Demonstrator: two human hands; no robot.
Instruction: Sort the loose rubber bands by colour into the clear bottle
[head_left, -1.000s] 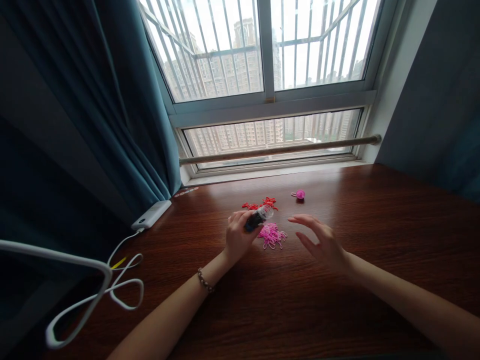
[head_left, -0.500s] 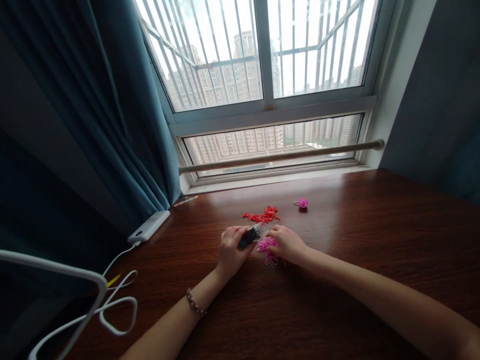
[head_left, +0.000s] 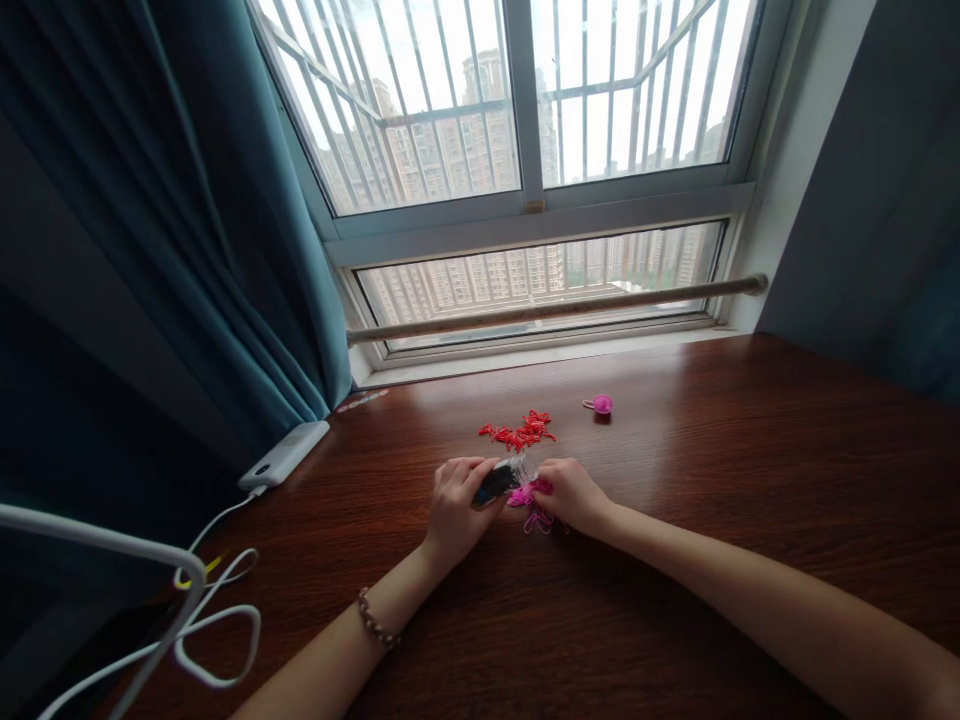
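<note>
My left hand is wrapped round a small bottle with a black body and a clear upper end. The bottle lies tilted, its clear end towards my right hand. Close to that end, the fingers of my right hand are pinched together, with pink elastic bands at the fingertips and below them on the table. My fingers partly hide the pink bands and how many I grip. Just beyond both hands is a loose pile of red elastic bands.
Farther back on the brown wooden table sits a small round pink object with a loop. On the left are a white power bank and a looped white cable. A barred window and blue curtain stand behind.
The view has shifted slightly, so most things sit a little farther left. My right hand remains by the bottle's clear end and the pink bands; my left hand still holds the bottle.
</note>
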